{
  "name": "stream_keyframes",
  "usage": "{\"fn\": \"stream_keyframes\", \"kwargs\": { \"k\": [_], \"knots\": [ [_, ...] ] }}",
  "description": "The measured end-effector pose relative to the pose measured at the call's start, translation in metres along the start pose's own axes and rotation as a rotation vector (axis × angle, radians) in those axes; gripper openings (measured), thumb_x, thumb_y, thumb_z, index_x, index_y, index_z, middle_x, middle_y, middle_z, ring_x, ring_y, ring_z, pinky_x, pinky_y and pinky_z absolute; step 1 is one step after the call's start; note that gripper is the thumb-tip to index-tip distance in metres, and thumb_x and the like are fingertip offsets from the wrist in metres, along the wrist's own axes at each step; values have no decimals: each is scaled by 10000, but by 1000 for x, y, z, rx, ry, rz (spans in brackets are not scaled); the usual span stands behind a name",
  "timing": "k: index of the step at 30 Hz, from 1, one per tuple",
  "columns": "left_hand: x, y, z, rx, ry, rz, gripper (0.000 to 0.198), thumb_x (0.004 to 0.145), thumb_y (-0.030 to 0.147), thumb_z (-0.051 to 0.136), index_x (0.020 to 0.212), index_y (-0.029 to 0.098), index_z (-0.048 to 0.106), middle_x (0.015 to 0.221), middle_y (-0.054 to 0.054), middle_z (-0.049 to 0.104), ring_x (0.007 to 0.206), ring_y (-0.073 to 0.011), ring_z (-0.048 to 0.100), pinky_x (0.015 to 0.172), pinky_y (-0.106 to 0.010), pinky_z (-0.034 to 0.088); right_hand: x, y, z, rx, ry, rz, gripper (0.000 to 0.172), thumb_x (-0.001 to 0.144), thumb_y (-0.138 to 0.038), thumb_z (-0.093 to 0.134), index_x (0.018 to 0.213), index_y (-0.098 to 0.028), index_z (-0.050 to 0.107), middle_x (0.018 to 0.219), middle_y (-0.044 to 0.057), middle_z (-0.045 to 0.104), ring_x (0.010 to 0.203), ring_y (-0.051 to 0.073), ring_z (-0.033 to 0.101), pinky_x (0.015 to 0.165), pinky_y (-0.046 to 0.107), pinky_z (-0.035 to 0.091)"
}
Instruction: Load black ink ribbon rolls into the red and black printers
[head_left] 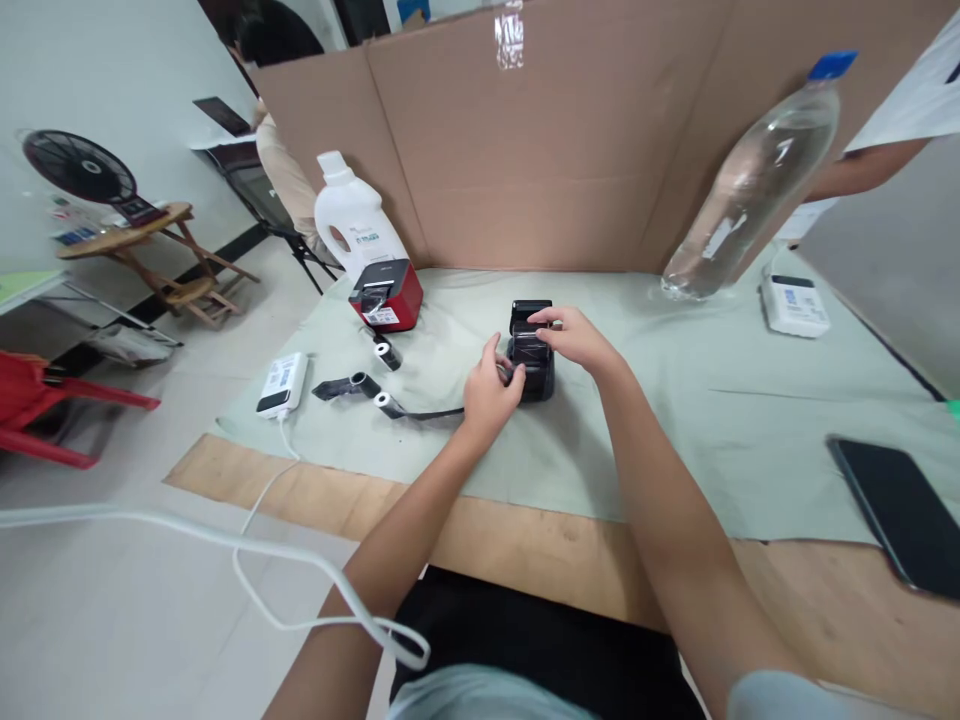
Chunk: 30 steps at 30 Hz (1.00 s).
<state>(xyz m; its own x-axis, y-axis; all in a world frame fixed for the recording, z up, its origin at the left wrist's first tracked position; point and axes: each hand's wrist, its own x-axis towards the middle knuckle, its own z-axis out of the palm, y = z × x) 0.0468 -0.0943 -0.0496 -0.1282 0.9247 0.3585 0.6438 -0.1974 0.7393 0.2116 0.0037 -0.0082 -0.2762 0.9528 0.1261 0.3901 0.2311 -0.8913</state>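
A small black printer-like device (538,385) with its lid (531,312) raised sits mid-table. A glossy black ribbon roll (529,342) lies in its middle. My left hand (491,390) is curled at the device's left front, thumb and fingers gripping its edge. From the right, my right hand (576,338) reaches over with bent fingers on the black roll. A dark strip (435,413) runs from under my left hand to a small white-cored roll (386,404). Beside that lie another black roll (365,384) and a second white-cored roll (387,355).
A red and black box-shaped device (388,295) stands before a white jug (360,220). Cardboard (525,160) walls the back. A tilted clear bottle (750,200) leans right. White power banks (283,384) (795,304) and a phone (900,515) flank the table. A white cable (262,540) hangs front left.
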Motion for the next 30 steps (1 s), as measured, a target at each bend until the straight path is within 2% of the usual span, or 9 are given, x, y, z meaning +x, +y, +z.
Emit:
{"fn": "stream_keyframes", "kwargs": {
  "k": [2,5,10,13,19,24,30],
  "knots": [
    [-4,1,1,-98,-57,-66,647,918,287,618,1521,179,410,938,-31,715,732,-159,662,761,-293,510,3,9,1,-97,26,-45,316,835,-90,616,1098,-155,780,1080,98,774,895,204,685,903,368,560],
    [-13,1,1,-143,-109,-105,626,911,282,629,1497,173,436,900,-13,712,670,-144,644,725,-283,502,7,20,6,-190,64,-87,302,857,-114,612,1101,-146,786,1088,108,778,955,224,692,979,398,538],
    [-22,7,0,-31,-96,-106,466,924,290,634,1373,189,556,954,-33,752,807,-183,708,791,-304,506,11,30,16,-246,127,-69,303,869,-137,601,1109,-145,786,1061,106,787,948,225,706,975,393,540],
    [-22,13,-4,38,-79,-126,431,929,306,641,1343,207,578,968,-35,782,905,-223,731,845,-333,507,10,33,19,-310,129,-64,295,868,-133,608,1105,-153,784,1071,108,786,982,233,707,990,396,530],
    [-17,14,-15,13,-172,-187,514,918,329,672,1398,204,537,908,-32,807,974,-253,752,909,-354,510,5,28,25,-395,163,-23,288,901,-134,586,1119,-174,768,1126,109,768,1065,248,689,1017,396,507],
    [-20,17,-12,7,-256,-222,606,893,293,697,1455,185,495,928,-44,814,1076,-267,741,928,-359,512,3,24,30,-406,195,7,298,889,-107,567,1112,-172,754,1145,126,753,1124,272,663,1048,422,483],
    [-24,18,-7,0,-314,-239,709,892,304,698,1527,160,416,963,-54,816,1075,-278,738,939,-377,510,6,28,28,-180,230,87,215,855,-129,615,1022,-150,748,1016,94,759,954,223,694,952,381,529]
  ]
}}
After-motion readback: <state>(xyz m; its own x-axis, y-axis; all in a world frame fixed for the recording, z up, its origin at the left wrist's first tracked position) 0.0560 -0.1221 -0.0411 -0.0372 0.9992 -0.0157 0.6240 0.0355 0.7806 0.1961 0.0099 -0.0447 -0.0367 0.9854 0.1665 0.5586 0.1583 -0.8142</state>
